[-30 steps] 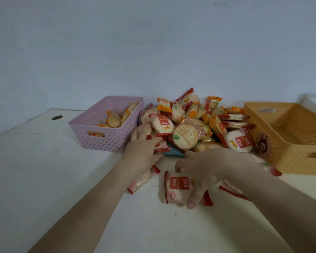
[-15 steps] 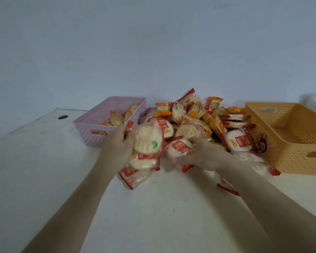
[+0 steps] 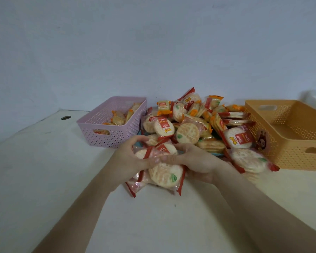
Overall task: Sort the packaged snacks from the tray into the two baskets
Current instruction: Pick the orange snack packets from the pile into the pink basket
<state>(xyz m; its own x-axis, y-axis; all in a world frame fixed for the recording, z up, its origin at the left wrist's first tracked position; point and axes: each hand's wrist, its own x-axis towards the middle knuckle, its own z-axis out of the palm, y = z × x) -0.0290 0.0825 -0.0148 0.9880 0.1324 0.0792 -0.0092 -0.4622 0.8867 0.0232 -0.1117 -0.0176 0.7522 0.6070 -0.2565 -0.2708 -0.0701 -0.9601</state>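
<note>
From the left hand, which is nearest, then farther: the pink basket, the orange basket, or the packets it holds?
1. Packets, gripped in the left hand.
2. Pink basket, just behind it, leftward.
3. Orange basket, far right, past the pile.

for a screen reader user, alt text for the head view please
The left hand and right hand grip a bundle of red-edged cracker packets over a white table, before a pile of snacks. A pink basket holding a few orange-edged packets stands left of the pile, an orange basket right of it.
</note>
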